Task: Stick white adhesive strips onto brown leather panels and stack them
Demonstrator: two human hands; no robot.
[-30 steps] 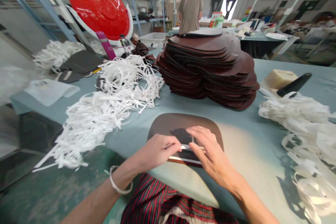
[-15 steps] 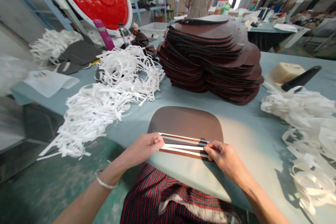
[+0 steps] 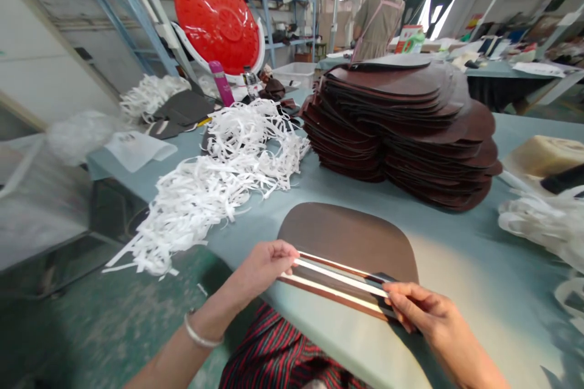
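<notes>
A brown leather-like panel with rounded corners lies on the table's near edge. Along its near side runs a long opening bordered by pale edges. Between my hands a narrow white strip is stretched straight over this opening. My left hand pinches the strip's left end between thumb and fingers at the panel's left side. Its right end is pinched by my right hand, whose fingers also touch the panel's near right corner. Part of that corner is hidden behind those fingers.
A tall stack of brown panels stands behind. To the left is a heap of white strips, with a purple bottle beyond. Right, a pale roll sits near more loose strips. A person stands in the background.
My view has turned left, so things sit further right and lower. Between my hands, two white lines meeting at an angle have become one straight strip. Both hands keep their pinch.
</notes>
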